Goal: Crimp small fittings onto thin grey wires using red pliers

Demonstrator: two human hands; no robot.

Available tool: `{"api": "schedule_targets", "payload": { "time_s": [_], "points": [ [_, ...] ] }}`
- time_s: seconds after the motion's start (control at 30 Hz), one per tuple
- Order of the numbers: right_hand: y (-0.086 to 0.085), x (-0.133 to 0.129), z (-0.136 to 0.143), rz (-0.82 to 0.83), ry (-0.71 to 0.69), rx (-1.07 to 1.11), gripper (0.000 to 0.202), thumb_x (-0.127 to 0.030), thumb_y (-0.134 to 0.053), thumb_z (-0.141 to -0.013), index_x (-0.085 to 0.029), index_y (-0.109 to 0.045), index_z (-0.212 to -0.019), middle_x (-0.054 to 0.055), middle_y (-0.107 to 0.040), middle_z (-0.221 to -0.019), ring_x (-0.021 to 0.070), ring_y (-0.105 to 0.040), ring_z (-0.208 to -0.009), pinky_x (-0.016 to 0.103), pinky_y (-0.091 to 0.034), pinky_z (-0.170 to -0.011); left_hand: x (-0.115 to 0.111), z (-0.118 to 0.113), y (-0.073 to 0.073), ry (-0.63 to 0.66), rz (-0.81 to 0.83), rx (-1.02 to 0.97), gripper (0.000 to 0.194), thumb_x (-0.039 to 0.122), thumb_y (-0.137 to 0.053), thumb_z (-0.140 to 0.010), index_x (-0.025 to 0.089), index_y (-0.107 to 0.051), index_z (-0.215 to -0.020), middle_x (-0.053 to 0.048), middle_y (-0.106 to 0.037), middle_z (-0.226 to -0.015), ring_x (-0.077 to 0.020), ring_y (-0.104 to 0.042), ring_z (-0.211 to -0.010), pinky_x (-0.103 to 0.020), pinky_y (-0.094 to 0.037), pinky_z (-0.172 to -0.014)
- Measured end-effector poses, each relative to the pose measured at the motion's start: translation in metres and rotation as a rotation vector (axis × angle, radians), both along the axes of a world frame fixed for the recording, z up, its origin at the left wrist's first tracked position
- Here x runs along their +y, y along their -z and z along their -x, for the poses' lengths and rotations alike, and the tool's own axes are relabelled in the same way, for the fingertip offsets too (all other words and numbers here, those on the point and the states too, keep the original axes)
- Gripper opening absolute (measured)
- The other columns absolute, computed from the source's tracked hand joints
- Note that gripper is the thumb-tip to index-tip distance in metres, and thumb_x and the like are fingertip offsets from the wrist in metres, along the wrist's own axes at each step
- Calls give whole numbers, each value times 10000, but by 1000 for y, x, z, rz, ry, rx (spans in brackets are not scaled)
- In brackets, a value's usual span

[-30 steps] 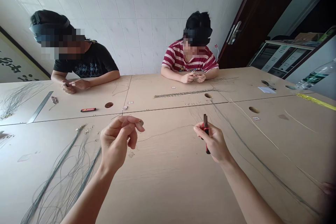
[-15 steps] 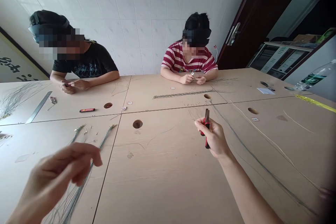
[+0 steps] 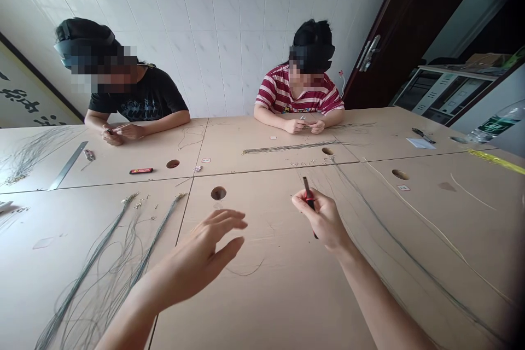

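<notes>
In the head view my right hand (image 3: 326, 221) is wrapped round a pair of pliers (image 3: 309, 197) with red and black handles, its metal jaws pointing up and away from me. To the left, my left hand (image 3: 205, 257) hovers over the table with fingers stretched and thumb apart, nothing visible in it. A thin curved wire (image 3: 250, 273) shows just below its thumb. Bundles of fine grey wires (image 3: 94, 257) with small pale ends lie at the left, partly behind my left forearm. Another long grey wire bundle (image 3: 385, 235) runs beside my right arm.
The wooden table (image 3: 262, 317) has round holes and panel seams. Across it sit two people with their own hands busy. Between us lie a wire bundle (image 3: 287, 147), a red marker-like stick (image 3: 141, 171) and a steel ruler (image 3: 69, 164). A plastic bottle (image 3: 496, 123) stands at the right.
My left hand has moved right, from above the left wire bundles to the middle, and its fingers have straightened. My right hand has come slightly left and lower, turning the pliers.
</notes>
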State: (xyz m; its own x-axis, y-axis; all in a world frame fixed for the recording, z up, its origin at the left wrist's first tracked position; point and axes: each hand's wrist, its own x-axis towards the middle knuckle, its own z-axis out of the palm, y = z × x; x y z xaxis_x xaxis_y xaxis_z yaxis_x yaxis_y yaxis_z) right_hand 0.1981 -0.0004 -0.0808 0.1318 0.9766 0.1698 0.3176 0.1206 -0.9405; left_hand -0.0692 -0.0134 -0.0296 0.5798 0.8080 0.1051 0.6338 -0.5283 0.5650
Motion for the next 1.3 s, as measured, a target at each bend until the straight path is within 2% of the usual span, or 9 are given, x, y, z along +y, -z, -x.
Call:
{"api": "schedule_targets", "payload": {
  "time_s": [0.13,0.2,0.27,0.33,0.4,0.53,0.73,1.0,1.3],
  "points": [
    [-19,-4,22,-23,-183,-6,250,-403,-551,-875,-196,-518,-738,-37,-406,-627,106,-360,-576,252,-300,-547,25,-32,-5,-171,121,-170,444,438,-501,-900,278,-495,-1314,-106,-519,-1374,-300,-499,-1241,-430,-509,-898],
    [-27,-5,31,-34,-249,-2,234,-385,-539,-885,-198,-513,-745,-35,-418,-634,105,-367,-581,248,-306,-548,34,-42,-4,-188,195,-298,506,441,-548,-874,288,-469,-1350,-110,-512,-1383,-310,-479,-1261,-424,-515,-883],
    [-33,-4,37,-54,-277,-27,216,-361,-531,-890,-198,-513,-750,-29,-437,-647,109,-374,-593,248,-315,-556,40,-47,0,-116,284,-428,501,412,-586,-860,282,-494,-1335,-102,-535,-1363,-293,-478,-1267,-436,-484,-943],
    [-35,-4,40,-85,-281,-64,196,-334,-526,-891,-197,-513,-751,-23,-453,-662,115,-391,-617,251,-334,-581,43,-48,3,11,373,-523,436,368,-619,-847,255,-562,-1265,-92,-585,-1304,-263,-520,-1225,-444,-442,-1004],
    [-36,-2,41,-107,-286,-88,195,-317,-514,-895,-197,-505,-741,-19,-458,-674,120,-408,-641,256,-351,-611,44,-47,5,106,440,-574,374,331,-661,-818,232,-619,-1177,-83,-632,-1229,-245,-558,-1172,-430,-448,-1004],
    [-38,1,42,-97,-292,-104,205,-322,-500,-905,-199,-505,-741,-27,-430,-663,115,-385,-619,252,-337,-587,44,-45,3,88,495,-636,271,314,-678,-809,214,-658,-1060,-70,-686,-1085,-214,-626,-1042,-375,-511,-915],
    [-40,5,43,-78,-310,-94,212,-346,-504,-903,-202,-509,-747,-33,-405,-644,112,-361,-591,252,-314,-552,44,-43,1,36,537,-713,228,349,-646,-835,171,-666,-977,-93,-695,-1003,-221,-643,-980,-409,-517,-910],
    [-40,1,44,-74,-321,-101,210,-353,-507,-906,-198,-547,-771,-11,-515,-690,123,-446,-635,262,-369,-605,43,-42,0,20,497,-708,192,339,-595,-875,151,-636,-873,-69,-666,-857,-180,-622,-860,-350,-514,-817],
    [-39,-3,37,-38,-337,-104,180,-383,-558,-886,-205,-583,-869,17,-624,-838,147,-562,-780,266,-438,-709,41,-40,-2,-3,515,-646,157,305,-581,-877,156,-622,-853,-56,-675,-831,-165,-634,-842,-318,-497,-786]
  ]
}}
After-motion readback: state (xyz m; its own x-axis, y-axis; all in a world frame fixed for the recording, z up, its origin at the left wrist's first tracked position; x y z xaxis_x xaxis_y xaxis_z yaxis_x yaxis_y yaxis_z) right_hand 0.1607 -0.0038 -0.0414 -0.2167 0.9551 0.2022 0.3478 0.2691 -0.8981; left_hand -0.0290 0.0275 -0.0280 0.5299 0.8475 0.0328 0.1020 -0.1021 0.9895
